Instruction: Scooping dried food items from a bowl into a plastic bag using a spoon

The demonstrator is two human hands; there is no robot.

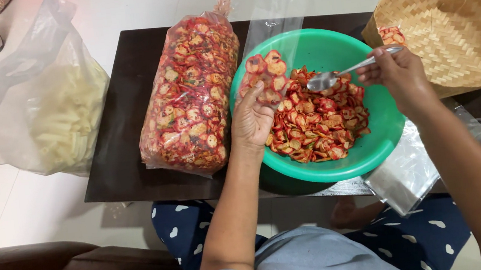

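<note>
Holding a small clear bag in the left hand.
Right hand clenches a spoon over the green bowl, at 12 o'clock.

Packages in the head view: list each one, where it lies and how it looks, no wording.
Large clear bag: on the dark table, left of the green bowl; long, tied, full of red chips.
Small clear bag: held open in the left hand over the bowl, partly filled.
Empty clear bags: stacked at the table's near right edge.
Big translucent bag: on the floor, left; pale sticks.
</note>
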